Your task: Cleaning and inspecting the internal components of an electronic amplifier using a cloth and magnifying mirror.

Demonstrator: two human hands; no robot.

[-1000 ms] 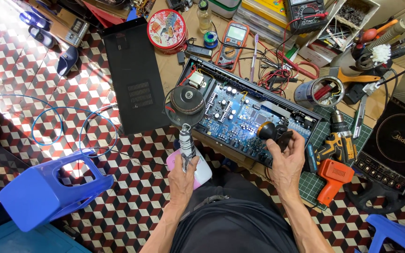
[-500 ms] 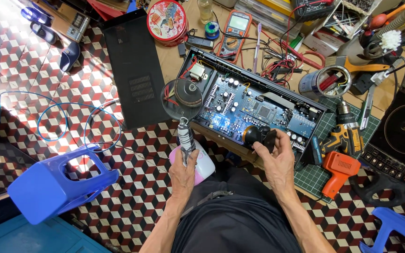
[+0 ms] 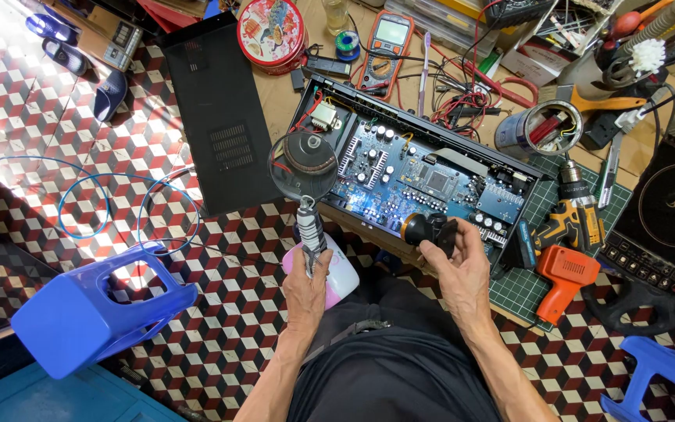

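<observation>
Blue circuit board (image 3: 431, 184) in its open black metal case (image 3: 462, 160) is being looked over: the left hand (image 3: 308, 283) grips a round magnifying glass (image 3: 303, 166) over it, the right hand (image 3: 462, 262) pinches a small black torch (image 3: 430, 229), which probably needs aiming next.

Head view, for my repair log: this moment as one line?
left hand: grips round magnifying glass | right hand: holds small black torch | both over blue circuit board in open black case

A magnifying glass (image 3: 303, 166) is held by the left hand (image 3: 307, 283) over the opened circuit board (image 3: 423, 184), while a black flashlight (image 3: 430, 230) is gripped by the right hand (image 3: 459, 270).
</observation>
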